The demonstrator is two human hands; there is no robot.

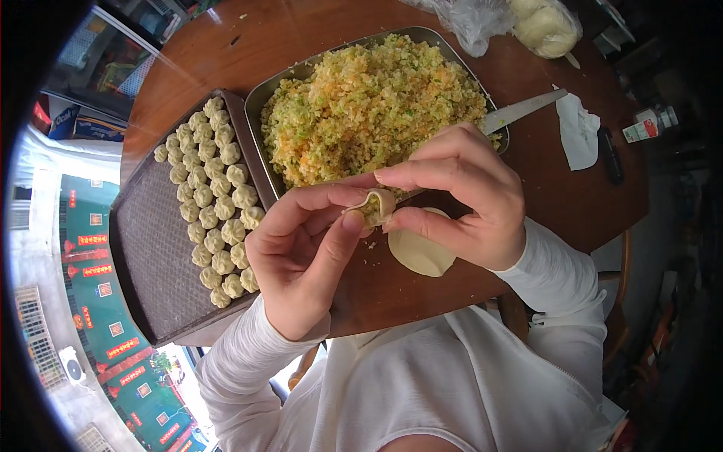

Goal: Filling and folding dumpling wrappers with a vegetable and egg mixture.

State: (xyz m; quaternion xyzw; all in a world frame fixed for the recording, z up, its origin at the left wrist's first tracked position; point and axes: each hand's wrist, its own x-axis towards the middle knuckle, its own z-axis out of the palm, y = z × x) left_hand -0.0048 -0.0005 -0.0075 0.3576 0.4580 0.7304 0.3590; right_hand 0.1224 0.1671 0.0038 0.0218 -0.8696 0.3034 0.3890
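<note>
Between both hands, over the near edge of the table, is a small part-folded dumpling whose wrapper stands up round a bit of filling. My left hand pinches it with the thumb at the front and the fingers behind. From the other side my right hand curls round it, thumb at the wrapper's right edge and index fingertip just above. Below the right thumb lies a pale round dough wrapper; whether more lie under it I cannot tell. Just beyond the hands stands a metal tray heaped with chopped yellow-green and orange filling.
At the left, a dark textured tray carries rows of finished dumplings. A flat metal blade rests over the filling tray's right rim. Further right are white paper, a black-handled tool, a jar and bagged dough.
</note>
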